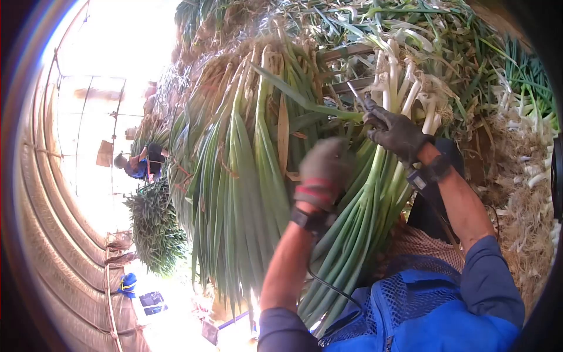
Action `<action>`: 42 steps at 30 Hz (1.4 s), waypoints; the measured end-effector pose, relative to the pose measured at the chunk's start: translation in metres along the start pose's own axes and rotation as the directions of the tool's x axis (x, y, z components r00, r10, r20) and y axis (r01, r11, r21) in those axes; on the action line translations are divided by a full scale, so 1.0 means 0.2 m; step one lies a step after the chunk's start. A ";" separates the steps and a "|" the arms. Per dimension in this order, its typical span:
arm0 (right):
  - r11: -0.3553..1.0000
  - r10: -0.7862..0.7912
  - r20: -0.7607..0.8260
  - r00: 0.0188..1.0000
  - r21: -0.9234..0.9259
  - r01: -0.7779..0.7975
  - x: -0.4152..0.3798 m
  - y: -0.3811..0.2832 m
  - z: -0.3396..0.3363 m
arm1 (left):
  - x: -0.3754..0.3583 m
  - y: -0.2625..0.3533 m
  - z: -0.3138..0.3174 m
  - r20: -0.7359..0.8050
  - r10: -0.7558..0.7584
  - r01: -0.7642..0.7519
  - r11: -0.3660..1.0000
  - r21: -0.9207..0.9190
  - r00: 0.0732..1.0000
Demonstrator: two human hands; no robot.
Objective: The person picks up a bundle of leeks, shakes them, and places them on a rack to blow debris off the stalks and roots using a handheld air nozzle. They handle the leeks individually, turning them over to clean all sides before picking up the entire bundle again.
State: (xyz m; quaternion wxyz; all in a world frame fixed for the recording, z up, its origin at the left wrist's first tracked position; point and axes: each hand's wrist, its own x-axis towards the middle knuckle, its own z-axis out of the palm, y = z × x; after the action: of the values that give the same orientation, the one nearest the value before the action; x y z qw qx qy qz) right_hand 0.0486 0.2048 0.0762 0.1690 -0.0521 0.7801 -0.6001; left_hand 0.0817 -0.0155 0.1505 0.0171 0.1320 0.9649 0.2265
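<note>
My right hand (399, 132), in a dark glove, is closed around a small thin-bladed knife (355, 92); the blade points up and left. A long green leaf (305, 104) reaches to its fingers. Close by stand the white stalks of a bunch of green onions (368, 193), whose leaves hang down over my lap. Left of the bunch is my left hand (325, 167), gloved, with red at the wrist; motion blurs its fingers, and what it holds, if anything, cannot be made out.
A large pile of green onions (234, 176) fills the left centre. Loose leaves and trimmings (446, 35) lie at the top, and dry roots and peelings (510, 205) at the right. Another person (139, 167) is farther off at the left, beside a curved sheeted wall (53, 229).
</note>
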 end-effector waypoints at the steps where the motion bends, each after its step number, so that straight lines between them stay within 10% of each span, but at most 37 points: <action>1: 0.992 -0.027 -0.009 1.000 0.122 0.028 -0.02 0.02 0.02 | 0.10 -0.16 -0.09 -0.096 0.013 -0.010 0.999 0.031 0.995; 3: 0.962 -0.058 0.007 0.998 0.269 0.054 -0.11 -0.07 0.08 | 0.26 -0.32 -0.32 -0.183 -0.246 0.297 0.889 0.349 0.952; 8: 0.978 -0.158 0.166 0.973 0.164 0.131 -0.08 -0.28 0.22 | 0.39 -0.77 -0.40 -0.323 -0.155 0.324 0.750 0.577 0.934; 12: 0.926 -0.334 0.112 0.936 0.227 0.303 0.03 -0.30 0.42 | 0.40 -0.55 -0.47 -0.106 -0.489 0.480 0.751 0.454 0.866; 21: 0.985 -0.134 0.310 0.941 0.150 0.091 0.02 -0.48 0.48 | 0.16 -0.60 -0.41 -0.176 -0.343 0.385 0.843 0.375 0.923; 29: 0.896 -0.441 -0.133 0.888 -0.012 0.443 0.61 -0.36 0.58 | 0.06 -0.59 -0.43 -0.170 -0.342 0.381 0.851 0.362 0.924; 35: 0.970 -0.127 -0.040 0.991 -0.214 0.116 0.90 -0.50 0.46 | 0.07 -0.53 -0.46 -0.087 -0.439 0.445 0.850 0.283 0.894; 42: 0.972 -0.169 -0.114 0.979 -0.183 0.147 0.80 -0.47 0.47 | 0.08 -0.47 -0.50 0.030 -0.534 0.535 0.842 -0.075 0.845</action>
State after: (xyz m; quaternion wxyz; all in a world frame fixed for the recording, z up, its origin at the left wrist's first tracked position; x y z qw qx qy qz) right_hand -0.0809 0.0466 0.1127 0.0646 -0.0898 0.8320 -0.5437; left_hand 0.0341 -0.1366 0.1991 0.0886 -0.1417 0.9535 0.2508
